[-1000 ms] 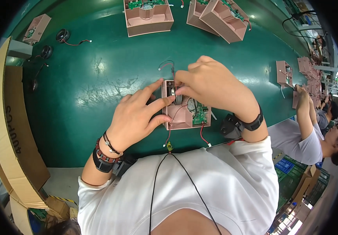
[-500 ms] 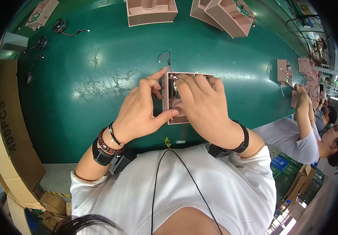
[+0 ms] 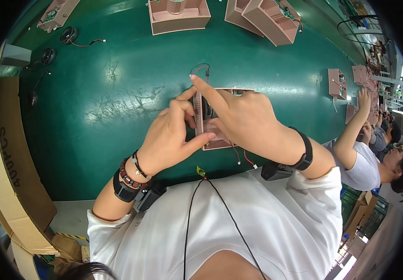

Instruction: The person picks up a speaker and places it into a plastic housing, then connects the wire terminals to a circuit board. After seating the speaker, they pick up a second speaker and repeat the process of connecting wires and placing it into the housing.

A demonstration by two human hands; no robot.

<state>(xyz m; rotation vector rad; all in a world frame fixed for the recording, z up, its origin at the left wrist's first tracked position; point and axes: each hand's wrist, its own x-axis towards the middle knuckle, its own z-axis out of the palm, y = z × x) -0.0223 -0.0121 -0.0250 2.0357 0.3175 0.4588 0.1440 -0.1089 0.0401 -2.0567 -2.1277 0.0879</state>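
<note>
A pink open-topped speaker box (image 3: 198, 116) with a ribbed wall sits on the green table in front of me. My left hand (image 3: 168, 130) grips its left wall, thumb over the near rim and fingers along the outside. Inside that wall is a round black speaker (image 3: 206, 108), partly covered by my right hand (image 3: 246, 112). The right index finger stretches past the far rim, its tip at the small white plug of a red-and-black cable (image 3: 201, 66). My right thumb is inside the box; the other fingers are bent and partly hidden.
Loose speakers (image 3: 69, 34) with cables lie at the far left. More pink boxes (image 3: 180, 23) stand along the far side. Two white-tipped wires (image 3: 238, 162) hang over the near rim. A cardboard carton (image 3: 12, 154) borders the left; a co-worker (image 3: 362, 158) sits right.
My right hand has come out of the box's middle, its index finger now stretched far-left to the cable plug. Wires at the near rim are now uncovered. My left hand keeps its grip.
</note>
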